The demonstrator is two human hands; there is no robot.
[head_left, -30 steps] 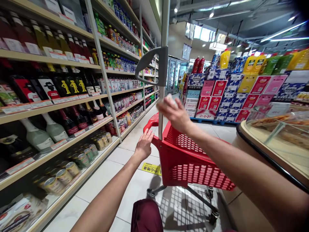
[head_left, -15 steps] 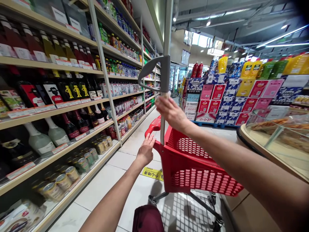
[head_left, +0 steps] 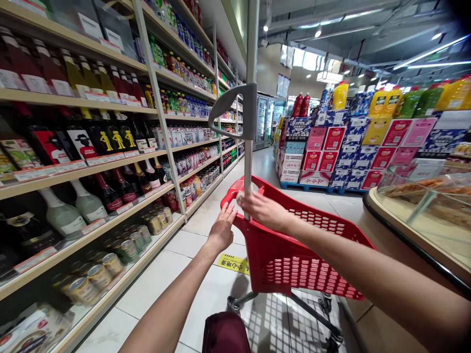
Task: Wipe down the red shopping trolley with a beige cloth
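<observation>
A red plastic shopping cart [head_left: 294, 264] stands in the aisle in front of me, with a grey upright pole [head_left: 251, 49] and a grey loop handle [head_left: 228, 105]. My right hand [head_left: 263, 211] is closed round the foot of the pole, just above the cart's rim, with a small white cloth [head_left: 241, 196] pressed under its fingers. Beside it, my left hand [head_left: 222, 228] rests on the cart's near left rim, fingers stretched out against the red plastic.
Shelves of bottles and cans [head_left: 91, 162] run along the left. A curved glass food counter [head_left: 405, 230] is close on the right. Stacked drink boxes [head_left: 331, 147] stand ahead on the right. A yellow floor sticker [head_left: 231, 263] lies by the cart. Something maroon [head_left: 224, 333] is at the bottom edge.
My right hand slid down the pole with the white cloth, from just under the grey handle to the cart's rim. My left hand stayed on the rim.
</observation>
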